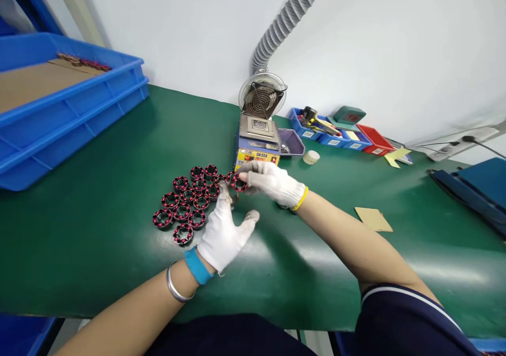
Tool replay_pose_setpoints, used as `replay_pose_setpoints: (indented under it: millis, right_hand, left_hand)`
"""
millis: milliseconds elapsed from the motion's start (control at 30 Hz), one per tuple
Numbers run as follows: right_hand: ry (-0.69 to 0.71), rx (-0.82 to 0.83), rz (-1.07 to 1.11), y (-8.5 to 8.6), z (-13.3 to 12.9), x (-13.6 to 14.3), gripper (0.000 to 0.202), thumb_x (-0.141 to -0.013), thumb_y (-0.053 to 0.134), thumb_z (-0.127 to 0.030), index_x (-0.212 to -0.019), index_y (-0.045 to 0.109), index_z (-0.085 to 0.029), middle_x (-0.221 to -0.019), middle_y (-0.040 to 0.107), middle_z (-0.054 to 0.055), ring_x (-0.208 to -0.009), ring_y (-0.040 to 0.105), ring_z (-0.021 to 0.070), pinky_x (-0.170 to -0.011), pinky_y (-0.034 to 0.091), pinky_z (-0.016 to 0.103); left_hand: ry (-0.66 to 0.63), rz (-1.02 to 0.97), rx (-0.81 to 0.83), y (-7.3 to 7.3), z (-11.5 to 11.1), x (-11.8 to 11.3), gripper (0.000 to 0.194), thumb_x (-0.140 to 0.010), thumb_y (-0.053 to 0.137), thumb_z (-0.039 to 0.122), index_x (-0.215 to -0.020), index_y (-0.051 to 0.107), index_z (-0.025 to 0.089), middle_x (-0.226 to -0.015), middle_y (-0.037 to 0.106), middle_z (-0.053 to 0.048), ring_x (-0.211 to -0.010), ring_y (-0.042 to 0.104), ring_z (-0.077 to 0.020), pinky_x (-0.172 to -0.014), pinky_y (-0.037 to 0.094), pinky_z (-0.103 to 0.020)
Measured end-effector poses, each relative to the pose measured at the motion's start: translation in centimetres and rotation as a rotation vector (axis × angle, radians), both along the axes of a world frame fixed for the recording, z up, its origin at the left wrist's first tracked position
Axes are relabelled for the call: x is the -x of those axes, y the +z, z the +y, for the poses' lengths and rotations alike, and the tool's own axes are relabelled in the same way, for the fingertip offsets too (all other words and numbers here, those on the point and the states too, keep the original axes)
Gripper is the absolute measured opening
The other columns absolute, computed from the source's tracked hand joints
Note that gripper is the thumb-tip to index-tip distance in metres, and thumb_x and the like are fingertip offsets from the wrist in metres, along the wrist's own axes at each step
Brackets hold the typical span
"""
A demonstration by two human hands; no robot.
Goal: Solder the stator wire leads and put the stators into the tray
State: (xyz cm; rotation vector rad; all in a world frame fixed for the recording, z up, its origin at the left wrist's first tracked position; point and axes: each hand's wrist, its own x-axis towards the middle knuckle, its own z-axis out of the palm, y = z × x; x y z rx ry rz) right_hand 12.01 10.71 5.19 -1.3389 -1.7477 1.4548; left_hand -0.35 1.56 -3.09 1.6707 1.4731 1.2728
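Handling step, I reckon: right hand (pixel 272 181) fingers clamped on a ring (pixel 234 183), left hand (pixel 222 237) thumb spread wide, back from the worktop's (pixel 304 282) front edge. Next move needs steady pinching.

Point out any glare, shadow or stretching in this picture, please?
Head view: pale glare on the green table, mostly toward the right; head view: a soft, dark shadow on the tabletop below the right hand; head view: the blue tray looks stretched toward the left edge, probably by a wide lens.
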Motion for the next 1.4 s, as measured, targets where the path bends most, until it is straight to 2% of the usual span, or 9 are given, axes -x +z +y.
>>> replay_pose_setpoints:
  millis: [133, 333, 433, 533, 667, 933, 1100, 1233, 1400]
  right_hand:
    - [-0.162, -0.251, -0.078, 2.1, 3.7, -1.1, 0.029, -0.072, 0.069, -0.033, -0.096, 0.064, -0.016, -0.070, 0.065, 0.001, -0.056, 0.059, 0.0106, -0.055, 0.051, 0.024]
    - [-0.391, -0.696, -0.572, 5.2, 10.5, -2.6, 0.038, -0.066, 0.070, -0.044, -0.094, 0.067, -0.018, -0.084, 0.069, 0.006, -0.081, 0.064, 0.0221, -0.073, 0.052, 0.038]
    - [-0.432, -0.827, -0.696, 5.2, 13.5, -2.7, 0.036, -0.071, 0.063, -0.044, -0.097, 0.065, -0.019, -0.095, 0.069, 0.006, -0.094, 0.063, 0.0257, -0.082, 0.050, 0.043]
    - [-0.482, -0.850, -0.763, 4.6, 15.3, -2.5, 0.037, -0.074, 0.061, -0.041, -0.105, 0.061, -0.020, -0.104, 0.068, 0.008, -0.100, 0.061, 0.0272, -0.086, 0.049, 0.045]
    - [-0.455, -0.846, -0.830, 3.8, 15.9, -2.1, 0.038, -0.074, 0.061, -0.038, -0.108, 0.060, -0.021, -0.105, 0.067, 0.009, -0.102, 0.059, 0.0298, -0.086, 0.049, 0.048]
    - [-0.371, -0.868, -0.887, 3.1, 15.0, -1.5, 0.033, -0.076, 0.058, -0.038, -0.106, 0.059, -0.023, -0.107, 0.065, 0.008, -0.101, 0.059, 0.0309, -0.086, 0.049, 0.051]
    - [-0.375, -0.863, -0.880, 3.3, 14.7, -1.4, 0.033, -0.077, 0.058, -0.036, -0.106, 0.059, -0.023, -0.106, 0.066, 0.008, -0.102, 0.059, 0.0319, -0.085, 0.049, 0.051]
    - [-0.401, -0.871, -0.849, 3.6, 15.1, -1.7, 0.035, -0.077, 0.058, -0.035, -0.109, 0.059, -0.022, -0.106, 0.066, 0.008, -0.102, 0.059, 0.0302, -0.087, 0.049, 0.049]
    - [-0.406, -0.879, -0.835, 3.4, 15.5, -1.8, 0.034, -0.076, 0.059, -0.035, -0.107, 0.060, -0.022, -0.104, 0.067, 0.007, -0.100, 0.060, 0.0300, -0.086, 0.049, 0.049]
  left_hand:
    - [-0.039, 0.073, -0.083, -0.5, -0.4, -0.5, 0.085, -0.081, 0.059, 0.040, -0.147, 0.014, 0.011, -0.145, 0.037, -0.022, -0.117, 0.056, -0.0267, -0.099, 0.048, -0.042]
    - [-0.058, 0.257, -0.212, -1.2, -0.9, -0.8, 0.082, -0.079, 0.060, 0.036, -0.145, 0.019, 0.009, -0.143, 0.039, -0.023, -0.116, 0.057, -0.0296, -0.097, 0.049, -0.043]
    - [-0.042, 0.339, -0.291, -1.5, -1.0, -0.8, 0.084, -0.078, 0.062, 0.035, -0.145, 0.019, 0.009, -0.141, 0.042, -0.023, -0.119, 0.054, -0.0326, -0.096, 0.050, -0.045]
    - [-0.023, 0.385, -0.322, -1.6, -0.9, -0.7, 0.085, -0.078, 0.062, 0.035, -0.145, 0.018, 0.010, -0.142, 0.041, -0.023, -0.121, 0.052, -0.0336, -0.096, 0.050, -0.046]
    - [-0.032, 0.407, -0.328, -1.5, -0.9, -0.7, 0.085, -0.078, 0.061, 0.035, -0.146, 0.015, 0.011, -0.143, 0.039, -0.022, -0.125, 0.048, -0.0332, -0.097, 0.050, -0.046]
    - [-0.045, 0.446, -0.356, -1.5, -1.1, -0.8, 0.089, -0.077, 0.062, 0.035, -0.146, 0.012, 0.012, -0.142, 0.040, -0.022, -0.124, 0.049, -0.0328, -0.096, 0.049, -0.046]
    - [-0.026, 0.567, -0.379, -1.3, -0.8, -0.6, 0.080, -0.076, 0.062, 0.035, -0.142, 0.025, 0.007, -0.138, 0.045, -0.023, -0.119, 0.051, -0.0339, -0.094, 0.048, -0.048]
    - [-0.012, 0.719, -0.284, -0.5, -0.3, 0.0, 0.068, -0.077, 0.062, 0.036, -0.134, 0.042, 0.004, -0.135, 0.049, -0.021, -0.122, 0.047, -0.0361, -0.101, 0.040, -0.052]
    - [0.088, 0.846, -0.187, 0.4, 0.6, 1.0, 0.066, -0.078, 0.061, 0.038, -0.132, 0.047, 0.002, -0.137, 0.046, -0.023, -0.125, 0.041, -0.0396, -0.105, 0.029, -0.059]
